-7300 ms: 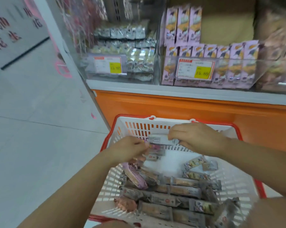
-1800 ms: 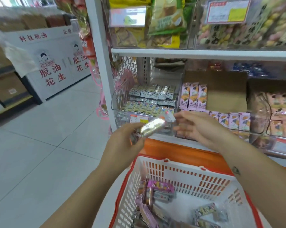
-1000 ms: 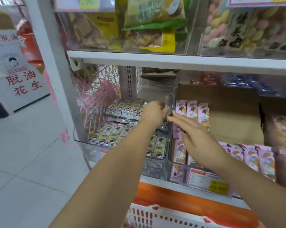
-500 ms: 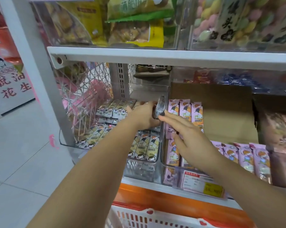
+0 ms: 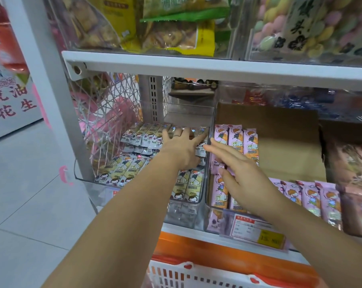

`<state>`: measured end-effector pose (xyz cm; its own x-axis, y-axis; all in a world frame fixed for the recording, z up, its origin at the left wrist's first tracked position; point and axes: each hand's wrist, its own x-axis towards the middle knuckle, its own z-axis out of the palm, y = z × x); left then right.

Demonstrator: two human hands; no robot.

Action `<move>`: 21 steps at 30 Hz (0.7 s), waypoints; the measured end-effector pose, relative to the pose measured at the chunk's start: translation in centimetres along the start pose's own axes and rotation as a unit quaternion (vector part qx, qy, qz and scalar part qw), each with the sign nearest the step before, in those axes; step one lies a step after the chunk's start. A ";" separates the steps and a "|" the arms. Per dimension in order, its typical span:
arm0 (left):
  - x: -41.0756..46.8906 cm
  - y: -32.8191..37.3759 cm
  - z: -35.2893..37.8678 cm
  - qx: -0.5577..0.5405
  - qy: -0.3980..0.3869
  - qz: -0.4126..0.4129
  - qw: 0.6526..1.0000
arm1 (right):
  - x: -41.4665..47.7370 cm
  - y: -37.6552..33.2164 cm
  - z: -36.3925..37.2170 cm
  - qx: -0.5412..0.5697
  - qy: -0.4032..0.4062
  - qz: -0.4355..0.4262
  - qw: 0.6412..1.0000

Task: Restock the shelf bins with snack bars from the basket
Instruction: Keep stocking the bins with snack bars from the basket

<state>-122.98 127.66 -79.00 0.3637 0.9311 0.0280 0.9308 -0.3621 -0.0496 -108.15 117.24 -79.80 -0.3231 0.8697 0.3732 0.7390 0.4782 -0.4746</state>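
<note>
Now the left hand has let go, fingers flat on yellow snack bars in the clear bin; right hand hovers beside it, fingers released.

The bin is clear hard plastic with a glassy sheen, and the snack bars in it wear glossy, crinkled film wrappers that catch the light. Behind the equally shiny pink packs stands matt brown cardboard. The shelf looks like smooth white-painted metal, the side mesh thin wire, the basket moulded white plastic.
</note>
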 end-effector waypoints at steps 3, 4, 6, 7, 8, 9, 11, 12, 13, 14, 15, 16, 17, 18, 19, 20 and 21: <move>-0.2 0.4 0.0 -0.001 -0.024 -0.005 1.000 | 0.0 -0.1 0.0 -0.001 0.000 0.001 1.000; -0.1 0.4 0.0 -0.001 -0.030 -0.004 1.000 | 0.0 -0.1 0.0 -0.001 0.000 0.000 1.000; 0.1 0.6 -0.1 0.014 -0.032 0.008 0.999 | 0.0 -0.1 0.1 -0.003 0.003 0.000 1.000; 0.2 0.7 -0.2 0.027 -0.031 0.019 0.999 | 0.0 -0.1 0.1 -0.005 0.005 0.000 1.000; 0.3 0.7 -0.4 0.038 -0.035 0.028 0.998 | 0.0 -0.1 0.1 -0.006 0.006 -0.002 1.000; 0.4 0.8 -0.5 0.043 -0.044 0.033 0.998 | 0.0 -0.1 0.1 -0.005 0.005 -0.003 1.000; 0.6 0.8 -0.8 0.039 -0.061 0.032 0.997 | 0.0 -0.1 0.2 -0.004 0.002 -0.002 1.000; 0.7 0.8 -0.9 0.034 -0.067 0.030 0.997 | 0.0 -0.1 0.2 -0.004 0.002 -0.003 1.000; 0.6 0.8 -1.0 0.029 -0.071 0.027 0.997 | 0.0 0.0 0.1 -0.004 0.004 -0.005 1.000; 0.5 0.9 -1.2 0.024 -0.074 0.024 0.997 | 0.0 0.0 0.1 -0.004 0.004 -0.004 1.000; 0.3 0.9 -1.4 0.018 -0.076 0.020 0.997 | -0.1 0.0 0.1 -0.006 -0.001 0.000 1.000; 0.0 1.0 -1.6 0.011 -0.075 0.019 0.997 | -0.2 0.0 0.0 -0.010 -0.006 0.004 1.000; -0.5 1.0 -2.0 0.006 -0.068 0.022 0.997 | -0.2 -0.1 -0.1 -0.018 -0.012 0.007 1.000; -1.2 1.0 -2.5 0.003 -0.054 0.029 0.998 | -0.2 -0.1 -0.3 -0.025 -0.020 0.010 0.999; -2.2 1.0 -2.9 -0.002 -0.036 0.037 0.999 | -0.2 -0.3 -0.5 -0.034 -0.027 0.015 0.999; -3.5 1.0 -3.3 -0.017 -0.013 0.041 0.999 | -0.2 -0.5 -0.8 -0.043 -0.030 0.017 0.998; -5.1 0.8 -3.4 -0.044 0.015 0.043 0.998 | -0.4 -0.9 -1.0 -0.049 -0.021 0.015 0.998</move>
<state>-123.93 122.48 -75.78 0.4420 0.8952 0.0569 0.8952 -0.4443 0.0356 -108.16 116.35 -78.73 -0.3238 0.8884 0.3254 0.8024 0.4401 -0.4031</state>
